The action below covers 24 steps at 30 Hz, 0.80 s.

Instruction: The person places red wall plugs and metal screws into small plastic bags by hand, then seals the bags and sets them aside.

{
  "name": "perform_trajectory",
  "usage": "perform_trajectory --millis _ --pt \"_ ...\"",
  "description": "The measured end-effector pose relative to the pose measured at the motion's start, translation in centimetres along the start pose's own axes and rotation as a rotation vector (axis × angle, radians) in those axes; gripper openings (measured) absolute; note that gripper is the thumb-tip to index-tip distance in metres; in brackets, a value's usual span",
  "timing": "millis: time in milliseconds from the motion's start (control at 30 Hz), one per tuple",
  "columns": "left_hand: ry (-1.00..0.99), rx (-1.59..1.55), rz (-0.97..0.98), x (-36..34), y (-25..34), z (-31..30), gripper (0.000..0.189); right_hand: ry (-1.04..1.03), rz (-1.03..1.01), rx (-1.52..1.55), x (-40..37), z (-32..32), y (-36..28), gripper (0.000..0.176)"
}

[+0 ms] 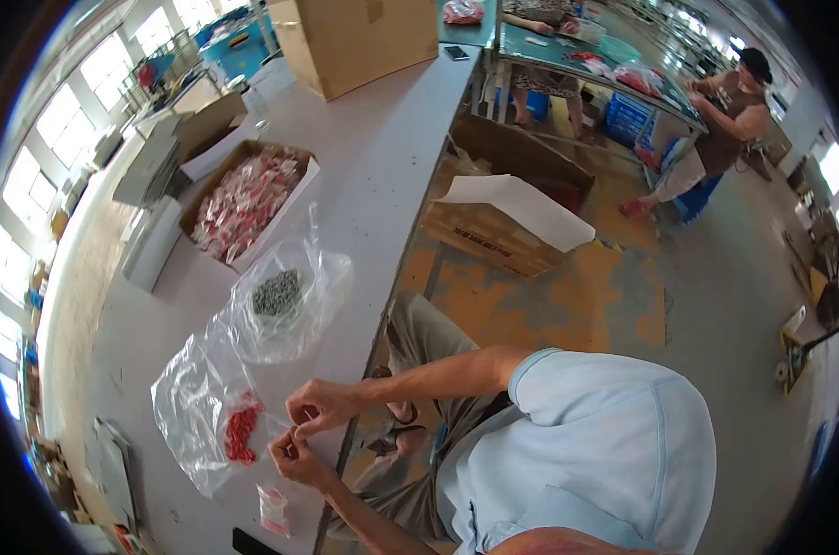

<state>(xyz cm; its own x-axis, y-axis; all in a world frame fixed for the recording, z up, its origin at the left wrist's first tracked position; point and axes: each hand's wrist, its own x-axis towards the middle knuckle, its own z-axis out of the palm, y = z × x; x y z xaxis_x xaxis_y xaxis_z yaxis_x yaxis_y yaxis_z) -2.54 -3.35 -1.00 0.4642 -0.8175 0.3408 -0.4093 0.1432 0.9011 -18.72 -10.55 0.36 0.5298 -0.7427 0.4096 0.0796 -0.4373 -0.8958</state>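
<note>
My right hand (322, 405) is closed in a pinch at the table's near edge, beside my left hand (296, 458), whose fingers are also pinched together. The fingertips nearly meet; anything between them is too small to make out. Just beyond the hands, small red pieces (241, 433) lie in a pile on a clear plastic bag (190, 407). Farther along, another clear bag (331, 277) holds a heap of small grey-green pieces (277, 293). A small filled packet (273, 511) rests on the table near my left hand.
An open box (190, 217) of red-and-white packets stands on the table (373, 185), near a large carton (359, 46). A dark object (253, 543) lies at the near edge. An open carton (503, 231) is on the floor. Co-workers (736, 111) are at another table.
</note>
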Motion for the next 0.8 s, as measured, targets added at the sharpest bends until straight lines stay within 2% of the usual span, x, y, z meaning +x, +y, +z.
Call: perform_trajectory --millis 167,267,500,800 --pt "-0.032 0.134 0.008 0.0 0.1 0.4 0.021 0.010 -0.013 -0.007 0.3 0.1 0.9 0.021" --pt "-0.033 0.108 -0.031 0.1 -0.2 0.6 0.023 0.024 -0.007 0.004 0.3 0.0 1.2 0.018" --pt "-0.050 0.154 0.006 0.1 1.0 0.9 0.021 0.099 0.032 0.029 0.4 0.1 0.5 0.017" --pt "-0.175 0.031 -0.024 0.2 -0.6 0.3 0.015 0.057 0.036 0.142 0.4 0.3 2.1 0.012"
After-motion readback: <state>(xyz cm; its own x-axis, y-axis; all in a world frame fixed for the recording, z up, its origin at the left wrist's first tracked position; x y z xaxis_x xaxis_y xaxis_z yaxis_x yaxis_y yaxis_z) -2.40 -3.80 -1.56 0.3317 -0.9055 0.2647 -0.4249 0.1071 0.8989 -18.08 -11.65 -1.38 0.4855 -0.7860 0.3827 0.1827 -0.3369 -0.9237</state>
